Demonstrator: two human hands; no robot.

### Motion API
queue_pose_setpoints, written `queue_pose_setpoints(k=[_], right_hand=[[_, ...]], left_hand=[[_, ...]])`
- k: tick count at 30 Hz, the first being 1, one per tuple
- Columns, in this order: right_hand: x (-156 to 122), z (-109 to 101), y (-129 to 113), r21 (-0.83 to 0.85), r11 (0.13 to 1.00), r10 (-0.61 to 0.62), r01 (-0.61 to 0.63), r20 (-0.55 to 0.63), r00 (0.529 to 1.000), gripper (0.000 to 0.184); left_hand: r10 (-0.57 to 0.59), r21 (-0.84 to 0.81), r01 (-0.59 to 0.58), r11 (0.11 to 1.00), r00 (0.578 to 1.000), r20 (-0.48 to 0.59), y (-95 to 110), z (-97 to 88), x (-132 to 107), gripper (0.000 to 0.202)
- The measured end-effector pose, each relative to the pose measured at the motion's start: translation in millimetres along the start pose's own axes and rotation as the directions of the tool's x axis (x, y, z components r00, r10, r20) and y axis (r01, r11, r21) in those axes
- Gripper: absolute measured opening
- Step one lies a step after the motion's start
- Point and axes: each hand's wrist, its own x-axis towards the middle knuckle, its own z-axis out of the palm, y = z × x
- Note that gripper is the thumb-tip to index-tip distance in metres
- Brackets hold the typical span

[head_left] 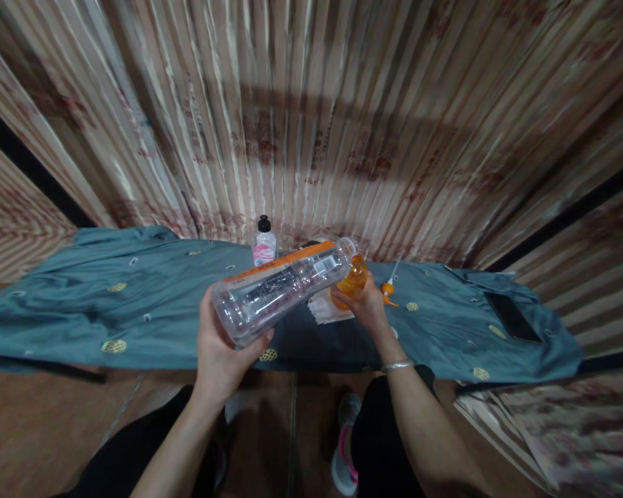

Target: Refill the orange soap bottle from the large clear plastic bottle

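My left hand [219, 349] grips the base of a large clear plastic bottle [283, 287] with an orange label, tilted on its side so its open mouth points right. That mouth sits over a small orange bottle [354, 275], which my right hand [364, 304] holds upright on the table. Both hands are closed around their bottles. An orange spray nozzle with a white tube [389, 287] lies just right of my right hand. White tissue [326, 311] lies under the bottles.
A blue-grey patterned cloth [109, 304] covers the table. A small white bottle with a black cap [264, 243] stands at the back. A black phone [513, 316] lies at the far right. A striped curtain hangs behind. My legs and shoes show below.
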Motion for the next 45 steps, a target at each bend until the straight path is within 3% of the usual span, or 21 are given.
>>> queue_pose_setpoints(k=[6, 29, 45], right_hand=[[1.1, -0.2, 1.6, -0.023, 1.0, -0.004, 0.004, 0.012, 1.0, 0.08], [-0.5, -3.4, -7.7, -0.045, 0.997, 0.068, -0.066, 0.051, 0.996, 0.075], [0.0, -1.9, -5.0, -0.039, 0.998, 0.052, -0.051, 0.034, 0.998, 0.073]], left_hand=[[0.059, 0.011, -0.059, 0.998, 0.998, -0.002, 1.5, 1.3, -0.1, 0.092], [0.008, 0.008, -0.008, 1.0, 1.0, -0.003, 5.8, 0.5, 0.0, 0.091], [-0.033, -0.041, 0.033, 0.999, 0.999, -0.002, 6.7, 0.3, 0.0, 0.096]])
